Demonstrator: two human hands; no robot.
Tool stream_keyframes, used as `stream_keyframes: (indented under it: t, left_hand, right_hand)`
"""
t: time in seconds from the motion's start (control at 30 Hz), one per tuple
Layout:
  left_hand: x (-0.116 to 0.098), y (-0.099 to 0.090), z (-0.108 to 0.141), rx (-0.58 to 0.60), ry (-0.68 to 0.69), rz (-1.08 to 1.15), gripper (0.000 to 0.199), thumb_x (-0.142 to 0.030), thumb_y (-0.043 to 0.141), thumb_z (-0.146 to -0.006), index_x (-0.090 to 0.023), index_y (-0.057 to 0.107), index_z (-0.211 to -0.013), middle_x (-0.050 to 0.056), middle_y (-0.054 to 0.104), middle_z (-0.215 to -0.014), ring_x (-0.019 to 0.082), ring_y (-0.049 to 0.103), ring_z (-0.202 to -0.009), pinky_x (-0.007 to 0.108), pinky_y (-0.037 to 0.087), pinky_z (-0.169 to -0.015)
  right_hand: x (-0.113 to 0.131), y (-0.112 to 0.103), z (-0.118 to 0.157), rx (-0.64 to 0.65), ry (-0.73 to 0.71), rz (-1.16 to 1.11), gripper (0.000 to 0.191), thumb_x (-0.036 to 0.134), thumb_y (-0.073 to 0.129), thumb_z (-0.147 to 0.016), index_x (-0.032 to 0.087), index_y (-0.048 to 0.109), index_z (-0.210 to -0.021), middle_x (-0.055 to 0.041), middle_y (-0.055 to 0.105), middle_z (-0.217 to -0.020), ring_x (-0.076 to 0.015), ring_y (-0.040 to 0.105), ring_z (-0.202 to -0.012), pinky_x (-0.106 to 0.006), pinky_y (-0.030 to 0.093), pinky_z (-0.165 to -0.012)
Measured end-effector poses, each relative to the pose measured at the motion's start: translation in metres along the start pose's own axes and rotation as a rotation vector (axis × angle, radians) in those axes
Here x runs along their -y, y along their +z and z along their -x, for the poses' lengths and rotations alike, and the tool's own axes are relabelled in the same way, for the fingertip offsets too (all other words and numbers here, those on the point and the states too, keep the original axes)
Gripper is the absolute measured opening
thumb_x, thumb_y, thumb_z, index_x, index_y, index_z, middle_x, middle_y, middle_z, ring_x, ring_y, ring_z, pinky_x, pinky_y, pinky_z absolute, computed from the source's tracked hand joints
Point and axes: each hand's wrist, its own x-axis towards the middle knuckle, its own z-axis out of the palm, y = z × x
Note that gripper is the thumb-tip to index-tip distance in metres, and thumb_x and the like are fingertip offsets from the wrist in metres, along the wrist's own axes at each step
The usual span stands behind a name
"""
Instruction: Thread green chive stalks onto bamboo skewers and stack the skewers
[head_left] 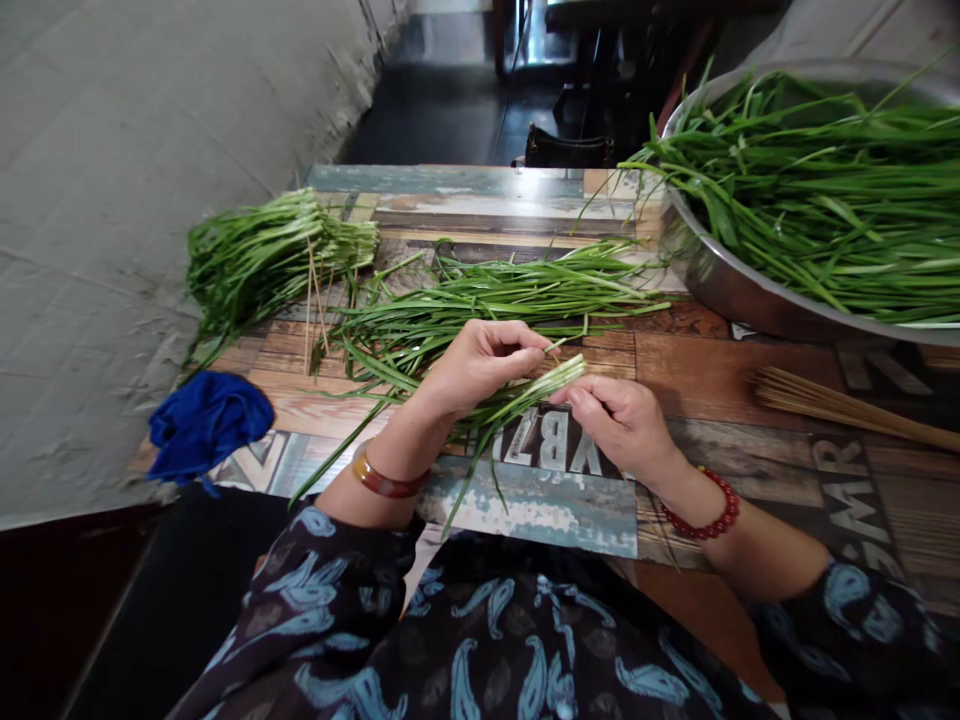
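Observation:
My left hand (pixel 487 365) is closed, thumb and forefinger pinched on a chive stalk, above a small flat row of chives (pixel 559 377). The pale cut ends of that row point right, and its green leaves trail under my left wrist. At those pale ends my right hand (pixel 619 420) is closed, fingertips pinching the row from below. A thin brown tip, perhaps of a skewer, shows between the hands; the rest is hidden. Just beyond lies a loose pile of chives (pixel 510 290).
A large metal basin (pixel 697 255) heaped with chives stands at the right. Bamboo skewers (pixel 840 405) lie below it. At the left are a stack of chives (pixel 255 250) with skewers sticking out, a blue cloth (pixel 210 425) and a wall (pixel 135 200). A black bag (pixel 568 150) sits beyond the table.

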Motion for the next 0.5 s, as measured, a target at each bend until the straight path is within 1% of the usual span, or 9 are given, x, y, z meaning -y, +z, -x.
stream_keyframes:
  t: [0.23, 0.4, 0.5]
  left_hand:
    - [-0.001, 0.0009, 0.0004, 0.008, -0.021, 0.017, 0.018, -0.031, 0.075, -0.072, -0.013, 0.077, -0.077, 0.006, 0.072, -0.077, 0.012, 0.059, -0.067, 0.022, 0.044, -0.061]
    - [-0.0014, -0.0001, 0.0009, 0.039, -0.077, 0.076, 0.02, -0.033, 0.076, -0.071, -0.013, 0.076, -0.072, 0.007, 0.073, -0.077, 0.011, 0.057, -0.063, 0.021, 0.042, -0.057]
    - [-0.0018, -0.0003, 0.0009, 0.059, -0.132, 0.095, 0.022, -0.034, 0.075, -0.071, -0.012, 0.075, -0.071, 0.007, 0.072, -0.074, 0.009, 0.054, -0.058, 0.02, 0.038, -0.052]
  right_hand:
    - [0.0001, -0.0006, -0.0003, 0.019, 0.022, 0.019, 0.029, 0.025, 0.046, -0.092, 0.018, 0.072, -0.083, 0.0001, 0.06, -0.058, -0.014, 0.06, -0.06, -0.024, 0.045, -0.056]
    - [0.0008, -0.0018, -0.0013, 0.024, -0.016, 0.039, 0.029, 0.024, 0.046, -0.092, 0.019, 0.072, -0.081, 0.0006, 0.061, -0.057, -0.0134, 0.06, -0.058, -0.025, 0.046, -0.057]
    - [0.0018, -0.0022, -0.0015, 0.034, -0.019, 0.055, 0.029, 0.024, 0.046, -0.093, 0.019, 0.072, -0.081, 0.0003, 0.062, -0.058, -0.0133, 0.06, -0.057, -0.025, 0.046, -0.058]
